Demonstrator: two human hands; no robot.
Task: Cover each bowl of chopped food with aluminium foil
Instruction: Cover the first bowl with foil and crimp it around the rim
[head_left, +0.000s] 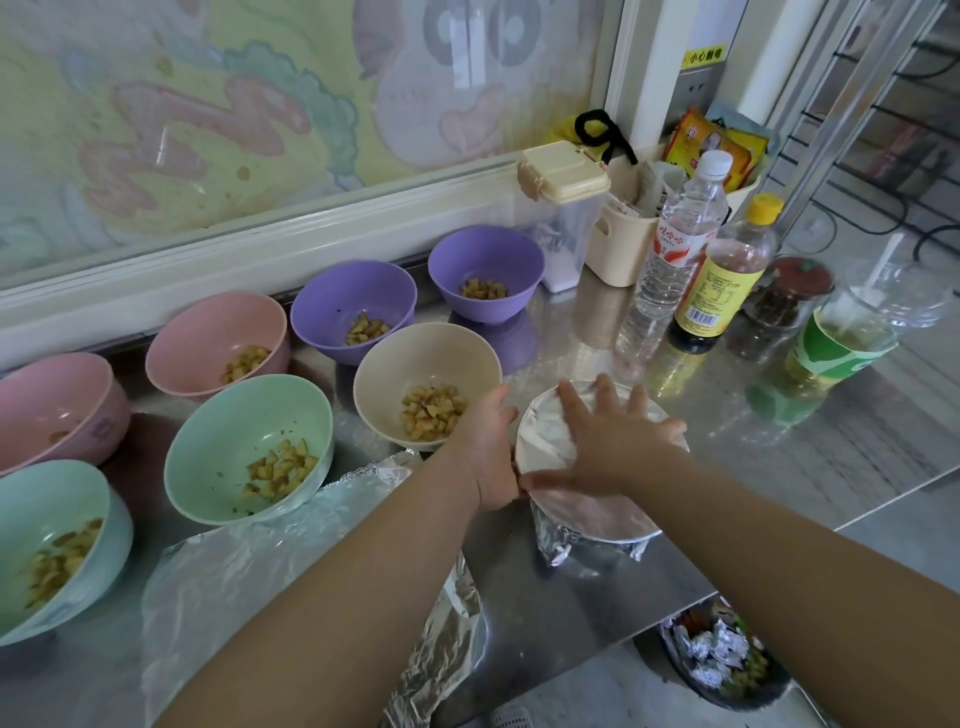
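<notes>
Yellow warning sign (704, 56) on the wall fitting at upper right: black characters "小心触电". Clear water bottle (675, 244) on the surface: red label with white characters, apparently "娃哈哈". Dark sauce bottle (719, 283): yellow label with barcode, small print too fine to read. Orange packet (696, 143) in the cream caddy: lettering illegible.

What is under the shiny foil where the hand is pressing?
The aluminium foil wraps over a round rim and down the sides, so only the bowl's shape shows. The right hand presses flat on top. Whatever food is inside is hidden.
</notes>
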